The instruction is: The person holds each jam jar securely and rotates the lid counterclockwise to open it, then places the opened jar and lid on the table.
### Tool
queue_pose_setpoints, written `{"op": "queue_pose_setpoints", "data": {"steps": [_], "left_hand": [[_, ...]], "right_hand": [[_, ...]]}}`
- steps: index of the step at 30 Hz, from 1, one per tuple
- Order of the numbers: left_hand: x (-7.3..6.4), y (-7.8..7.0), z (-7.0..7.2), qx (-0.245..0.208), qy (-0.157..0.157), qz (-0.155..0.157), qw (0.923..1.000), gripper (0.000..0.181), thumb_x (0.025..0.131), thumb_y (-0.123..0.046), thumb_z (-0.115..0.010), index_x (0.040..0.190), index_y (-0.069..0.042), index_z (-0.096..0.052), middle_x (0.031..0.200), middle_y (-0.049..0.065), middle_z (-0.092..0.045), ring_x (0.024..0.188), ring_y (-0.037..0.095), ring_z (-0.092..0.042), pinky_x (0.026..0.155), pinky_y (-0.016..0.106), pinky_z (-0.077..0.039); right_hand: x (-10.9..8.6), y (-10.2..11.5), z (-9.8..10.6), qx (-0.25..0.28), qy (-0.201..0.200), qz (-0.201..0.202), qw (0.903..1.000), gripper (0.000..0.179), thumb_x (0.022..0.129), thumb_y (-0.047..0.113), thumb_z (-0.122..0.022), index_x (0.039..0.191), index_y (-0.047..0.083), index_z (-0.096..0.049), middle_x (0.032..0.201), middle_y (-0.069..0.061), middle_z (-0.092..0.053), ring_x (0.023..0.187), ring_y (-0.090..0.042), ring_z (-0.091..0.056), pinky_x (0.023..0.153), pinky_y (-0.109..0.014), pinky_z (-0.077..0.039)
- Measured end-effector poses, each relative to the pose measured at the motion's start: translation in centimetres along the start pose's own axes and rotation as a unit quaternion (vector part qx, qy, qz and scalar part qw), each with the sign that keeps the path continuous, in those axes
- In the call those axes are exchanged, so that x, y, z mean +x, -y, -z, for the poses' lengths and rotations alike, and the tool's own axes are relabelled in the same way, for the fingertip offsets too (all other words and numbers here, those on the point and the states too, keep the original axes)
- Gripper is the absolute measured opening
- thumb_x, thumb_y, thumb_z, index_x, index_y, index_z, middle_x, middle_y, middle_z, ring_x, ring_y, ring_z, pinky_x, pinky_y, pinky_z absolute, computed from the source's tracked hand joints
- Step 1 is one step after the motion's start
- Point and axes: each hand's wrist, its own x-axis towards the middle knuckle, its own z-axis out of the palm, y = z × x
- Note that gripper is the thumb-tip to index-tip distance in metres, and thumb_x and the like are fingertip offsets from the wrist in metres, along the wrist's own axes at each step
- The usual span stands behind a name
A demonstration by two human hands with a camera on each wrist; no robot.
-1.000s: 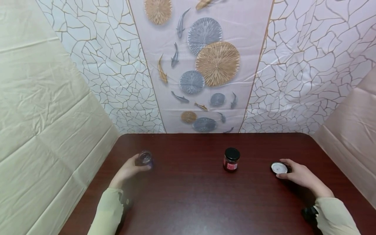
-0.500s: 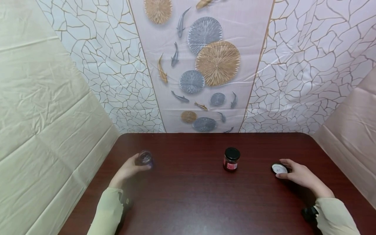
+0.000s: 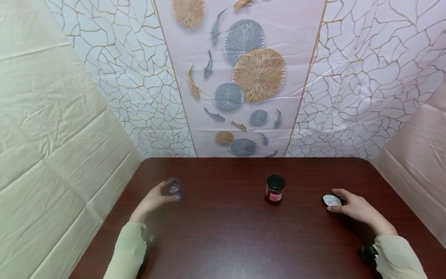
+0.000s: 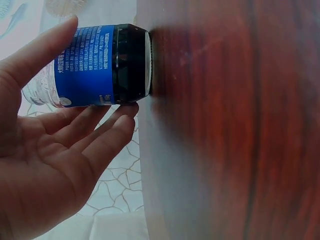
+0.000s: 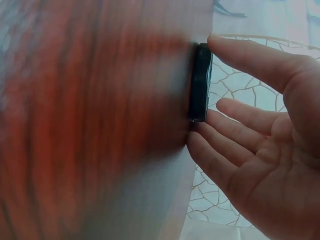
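Note:
My left hand grips a glass jar at the table's left side. In the left wrist view the jar has a blue label, a clear neck and a dark lower part, and its base is on the table. My thumb lies on one side of it, the fingers loosely round the other. My right hand holds a dark-rimmed lid between thumb and fingers at the right. Its pale inside faces up and it lies flat against the table, as the right wrist view shows its edge.
A second jar with a black lid and a pink-red label stands upright between my hands, nearer the right one. The dark red wooden table meets a patterned cloth at its back edge, with cloth sides left and right.
The lid in my right hand has settled from a slight tilt to lying flatter. The left hand, its jar and the second jar have kept their places.

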Motion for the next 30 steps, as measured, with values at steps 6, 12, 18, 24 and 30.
{"op": "queue_pose_setpoints", "data": {"steps": [6,12,18,24,30], "left_hand": [[-0.1,-0.1,0.2,-0.015,0.004,-0.006,0.9999,0.084,0.079,-0.032,-0.087,0.144,0.001,-0.044,0.138,0.019,-0.056,0.130,0.035,-0.050,0.111,0.055,-0.033],[-0.9,-1.0,1.3,-0.036,0.005,-0.005,0.9993,0.094,0.080,-0.032,-0.086,0.152,-0.003,-0.034,0.144,0.021,-0.051,0.133,0.037,-0.047,0.111,0.054,-0.034],[-1.8,-2.5,2.8,-0.004,-0.032,-0.031,0.9990,0.086,0.083,-0.036,-0.083,0.152,-0.010,-0.039,0.147,0.019,-0.050,0.136,0.037,-0.045,0.110,0.056,-0.034],[-2.5,-4.1,3.8,-0.010,-0.081,-0.075,0.9939,0.077,0.086,-0.039,-0.081,0.149,-0.014,-0.045,0.148,0.013,-0.050,0.136,0.031,-0.046,0.109,0.054,-0.035],[-3.3,-5.7,4.3,-0.023,-0.102,-0.102,0.9893,0.073,0.086,-0.036,-0.082,0.148,-0.016,-0.048,0.147,0.009,-0.052,0.138,0.030,-0.046,0.109,0.052,-0.037]], "right_hand": [[0.0,0.1,-0.1,0.002,-0.001,-0.004,1.0000,0.082,0.087,0.033,-0.079,0.140,-0.016,-0.042,0.136,-0.042,-0.046,0.124,-0.056,-0.048,0.093,-0.063,-0.042],[0.1,0.5,-0.1,0.000,-0.009,-0.002,1.0000,0.081,0.088,0.032,-0.078,0.141,-0.017,-0.040,0.137,-0.043,-0.045,0.125,-0.056,-0.046,0.095,-0.064,-0.040],[0.3,1.1,0.3,0.004,-0.018,-0.010,0.9998,0.082,0.092,0.036,-0.074,0.144,-0.015,-0.036,0.139,-0.043,-0.043,0.125,-0.057,-0.045,0.094,-0.065,-0.040],[0.6,2.0,0.6,0.014,-0.029,-0.006,0.9995,0.083,0.093,0.038,-0.073,0.147,-0.012,-0.033,0.139,-0.041,-0.044,0.124,-0.056,-0.047,0.091,-0.063,-0.044],[0.7,2.5,1.0,0.017,-0.035,-0.006,0.9992,0.085,0.093,0.038,-0.073,0.148,-0.011,-0.032,0.142,-0.040,-0.041,0.124,-0.057,-0.046,0.091,-0.063,-0.044]]}}
